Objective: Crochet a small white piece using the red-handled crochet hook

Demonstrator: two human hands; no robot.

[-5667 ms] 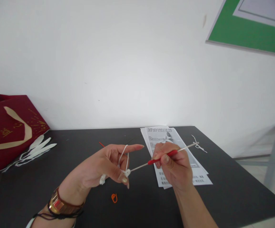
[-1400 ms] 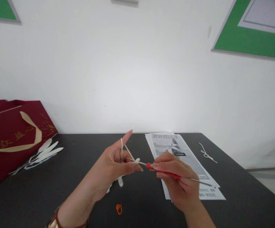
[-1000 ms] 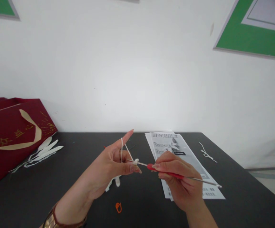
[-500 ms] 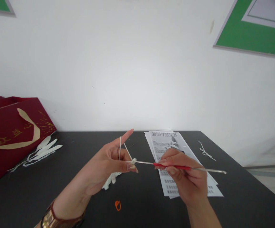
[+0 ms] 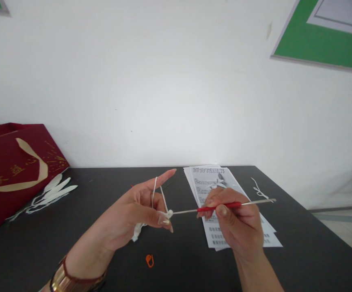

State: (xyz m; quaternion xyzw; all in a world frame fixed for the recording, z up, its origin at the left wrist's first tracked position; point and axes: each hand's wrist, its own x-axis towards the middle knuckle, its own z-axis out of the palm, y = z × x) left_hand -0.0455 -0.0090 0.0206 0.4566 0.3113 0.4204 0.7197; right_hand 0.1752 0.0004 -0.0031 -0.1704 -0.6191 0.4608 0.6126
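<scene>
Thumb and fingers of my left hand (image 5: 143,205) pinch a small white crochet piece (image 5: 137,231), part of which hangs below the palm. White yarn (image 5: 163,198) loops over the raised index finger and runs down to the stitches at the fingertips. My right hand (image 5: 236,223) grips a crochet hook (image 5: 217,207) by its red handle, pen-like. The hook's thin metal shaft points left, and its tip is in the white stitches, hidden by them. Its other metal end sticks out to the right past my hand.
An orange stitch marker (image 5: 150,260) lies on the black table (image 5: 182,267) near me. Printed sheets (image 5: 209,239) lie under my right hand, with a tied white yarn scrap (image 5: 259,190) to their right. White crocheted petals (image 5: 54,192) rest beside a dark red bag (image 5: 11,170) at left.
The hook has tilted, its right end rising and shifting left. My left fingertips and the stitches have dropped slightly. The whole view has shifted a little.
</scene>
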